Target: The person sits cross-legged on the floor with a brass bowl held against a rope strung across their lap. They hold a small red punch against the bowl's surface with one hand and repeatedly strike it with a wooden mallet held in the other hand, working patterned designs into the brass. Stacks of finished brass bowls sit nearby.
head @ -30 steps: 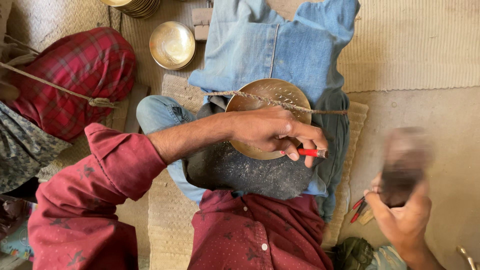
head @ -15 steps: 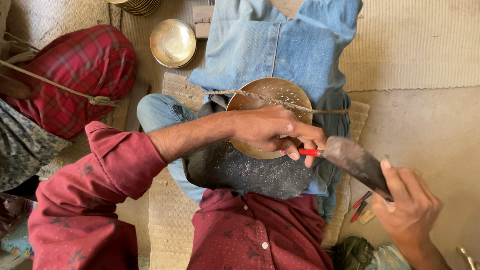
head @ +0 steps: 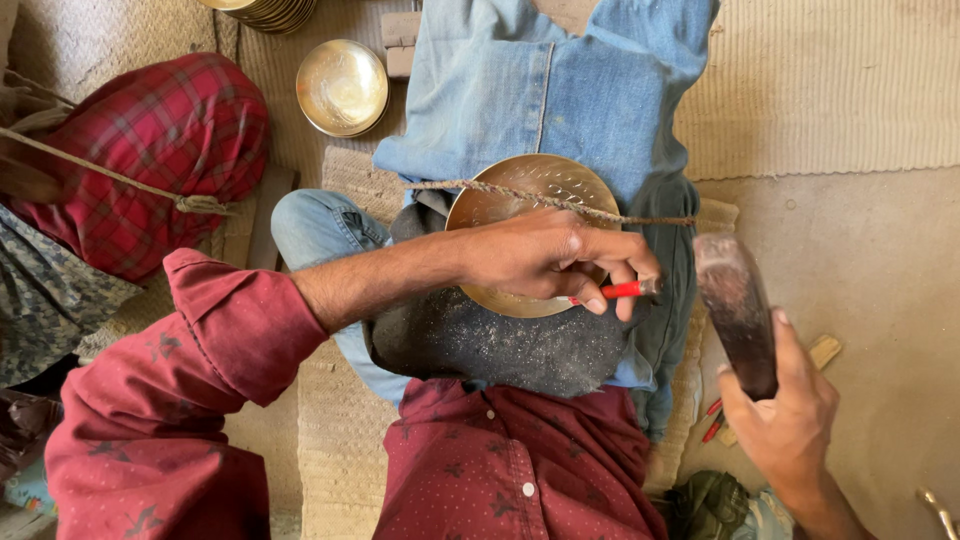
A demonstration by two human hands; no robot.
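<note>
A round brass plate (head: 530, 190) rests on my lap over a dark dusty cloth (head: 480, 340), with a twisted rope (head: 640, 217) stretched across it. My left hand (head: 545, 255) lies over the plate's near edge and pinches a small red-handled punch (head: 625, 290), whose tip points right at the rim. To the right, my right hand (head: 790, 420) grips a dark, worn mallet (head: 740, 310) by its lower end. The mallet is upright and a short gap separates it from the punch.
A brass bowl (head: 342, 87) sits on the woven mat at the top, below a stack of bowls (head: 265, 10). A red plaid bundle (head: 150, 160) lies at the left. More red-handled tools (head: 712, 420) and a wooden piece (head: 825, 350) lie on the floor by my right hand.
The mallet swung in from the right toward the punch half a second ago, and has since drawn back and stands upright. My left hand and the punch have stayed in place.
</note>
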